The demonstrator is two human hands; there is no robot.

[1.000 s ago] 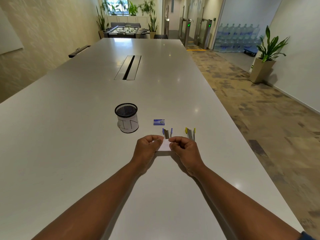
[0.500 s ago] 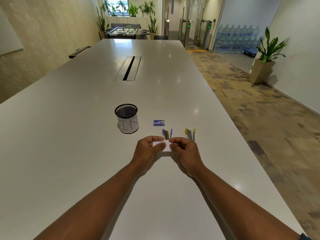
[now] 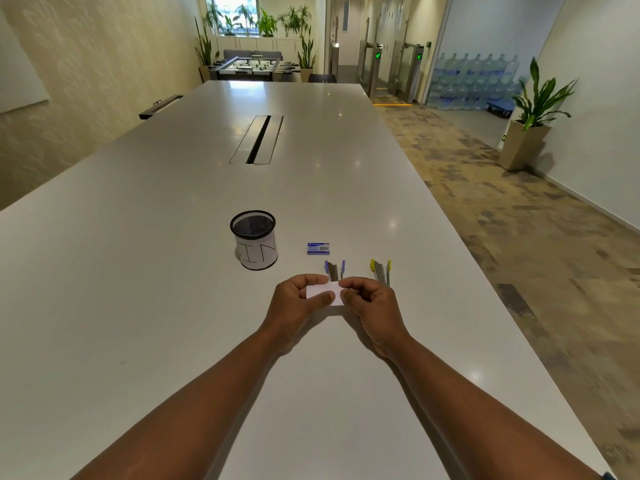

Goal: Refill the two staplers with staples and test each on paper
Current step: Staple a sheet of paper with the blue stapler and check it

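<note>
A small white piece of paper [image 3: 323, 292] is held between both hands just above the table. My left hand [image 3: 298, 306] pinches its left side with the thumb on top. My right hand [image 3: 372, 306] pinches its right edge with curled fingers. Just beyond the hands lie two staplers, both swung open: a blue one [image 3: 334, 269] and, to its right, a yellow one [image 3: 380, 270]. A small blue staple box [image 3: 318, 248] lies flat a little farther away.
A black mesh pen cup [image 3: 254, 239] wrapped in lettered white paper stands left of the staple box. The long white table [image 3: 207, 188] has a cable slot [image 3: 258, 139] in its middle; its right edge runs close by the yellow stapler.
The hands have shifted slightly on the paper; my left thumb now lies across its lower left part. The staplers and box have not moved.
</note>
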